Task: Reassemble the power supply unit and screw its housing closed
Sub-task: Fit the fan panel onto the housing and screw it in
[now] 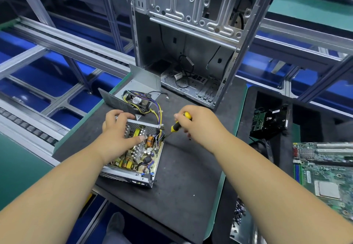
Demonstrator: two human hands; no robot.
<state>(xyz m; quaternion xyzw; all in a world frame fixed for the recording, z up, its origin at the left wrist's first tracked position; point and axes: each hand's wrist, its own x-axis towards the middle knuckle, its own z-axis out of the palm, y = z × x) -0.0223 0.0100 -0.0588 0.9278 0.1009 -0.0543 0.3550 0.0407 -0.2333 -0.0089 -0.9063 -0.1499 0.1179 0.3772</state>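
The open power supply base point(133, 177) lies on the dark mat, its circuit board with coils and capacitors exposed. My left hand point(118, 133) rests across the top of it, fingers curled over the far metal edge and thumb on the components. My right hand point(198, 123) grips a yellow and black screwdriver point(178, 124), whose tip points down-left to the board's right edge. Behind lies the grey metal cover point(141, 83) with the fan point(137, 100) and a bundle of coloured wires inside it.
An empty computer case point(191, 33) stands upright at the back of the mat. To the right are a black drive point(271, 121), a green motherboard point(324, 167) and a pile of small screws point(239, 213). Conveyor rails run along the left.
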